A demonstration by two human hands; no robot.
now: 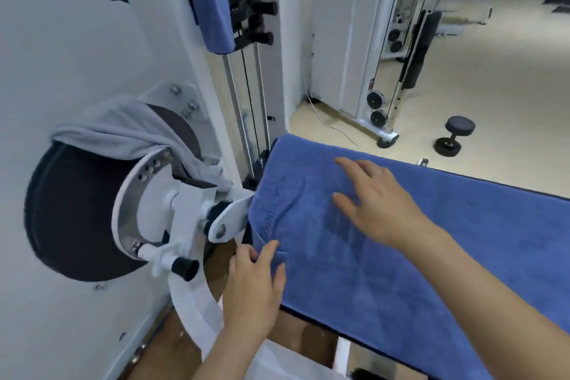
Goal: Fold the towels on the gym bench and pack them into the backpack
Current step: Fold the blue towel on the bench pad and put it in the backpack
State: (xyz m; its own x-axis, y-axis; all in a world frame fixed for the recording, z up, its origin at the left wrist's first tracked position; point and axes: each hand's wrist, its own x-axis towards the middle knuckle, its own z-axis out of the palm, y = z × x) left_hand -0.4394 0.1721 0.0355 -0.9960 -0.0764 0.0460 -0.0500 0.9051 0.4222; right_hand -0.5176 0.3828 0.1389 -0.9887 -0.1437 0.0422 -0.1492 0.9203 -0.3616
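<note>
While my left hand (253, 281) pinched the near corner of the blue towel (416, 256) between thumb and fingers, my right hand (376, 207) lay flat on the cloth, fingers spread, holding nothing. The towel lay spread along the gym bench (493, 186), its long axis running off to my right, so I judged the left hand better placed to carry that end across. A grey towel (123, 133) hung over the roller pad (77, 213). I saw no backpack.

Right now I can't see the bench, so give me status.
Left hand pinching blue towel corner. Right hand flat on it. Towel spread, unfolded. Grey cloth on roller pad nearby.
</note>
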